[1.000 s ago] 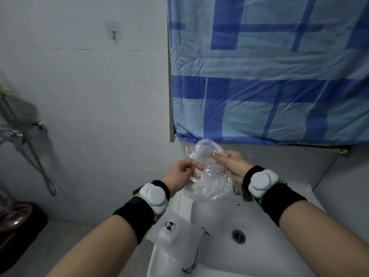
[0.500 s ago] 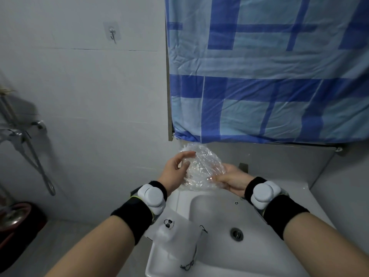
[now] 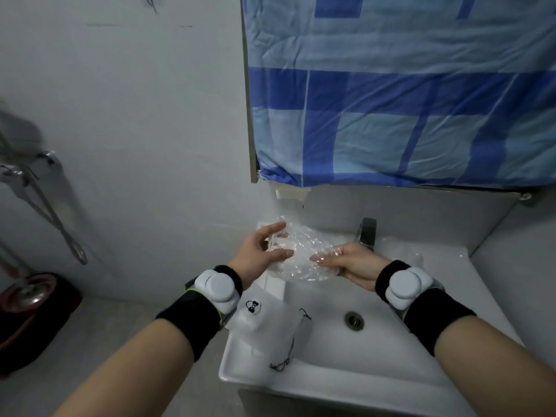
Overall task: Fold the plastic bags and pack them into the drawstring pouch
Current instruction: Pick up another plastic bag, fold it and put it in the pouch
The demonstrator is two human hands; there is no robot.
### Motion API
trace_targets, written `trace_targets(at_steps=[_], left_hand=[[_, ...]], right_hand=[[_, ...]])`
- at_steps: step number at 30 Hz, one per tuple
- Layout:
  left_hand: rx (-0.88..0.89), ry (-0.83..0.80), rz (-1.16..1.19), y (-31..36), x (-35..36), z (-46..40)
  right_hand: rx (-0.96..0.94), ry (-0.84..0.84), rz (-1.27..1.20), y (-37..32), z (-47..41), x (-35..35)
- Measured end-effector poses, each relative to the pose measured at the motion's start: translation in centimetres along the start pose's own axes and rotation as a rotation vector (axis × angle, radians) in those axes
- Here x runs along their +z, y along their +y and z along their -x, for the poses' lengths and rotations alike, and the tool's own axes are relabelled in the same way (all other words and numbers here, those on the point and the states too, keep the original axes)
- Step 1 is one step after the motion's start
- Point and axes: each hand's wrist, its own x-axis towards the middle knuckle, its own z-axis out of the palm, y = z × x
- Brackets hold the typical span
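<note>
A crumpled clear plastic bag is held over the back of the sink between both hands. My left hand grips its left side with thumb and fingers around it. My right hand holds its right edge from below, palm up. A white drawstring pouch with a small black print and a dark cord lies on the sink's left rim, below my left wrist. More clear plastic lies on the sink's back right ledge.
The white sink has a drain in its basin and a tap at the back. A blue checked cloth hangs above. A shower hose and a red basin are at the left.
Both hands have brought the bag down from in front of the cloth to just above the sink's back edge, and the bag is pressed flatter. The camera has tilted down.
</note>
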Motion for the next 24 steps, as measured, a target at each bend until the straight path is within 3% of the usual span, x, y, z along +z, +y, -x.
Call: trace_targets(at_steps=[12, 18, 24], left_hand=[[-0.137, 0.02, -0.187, -2.0, 0.7, -1.3], [-0.14, 0.05, -0.201, -2.5, 0.7, -2.2], [-0.18, 0.072, -0.016, -1.5, 0.6, -2.4]], right_hand=[[-0.216, 0.218, -0.006, 0.0, -1.0, -1.0], [-0.167, 0.117, -0.101, -0.5, -1.2, -1.6], [-0.111, 0.002, -0.069, -0.9, -1.2, -2.3]])
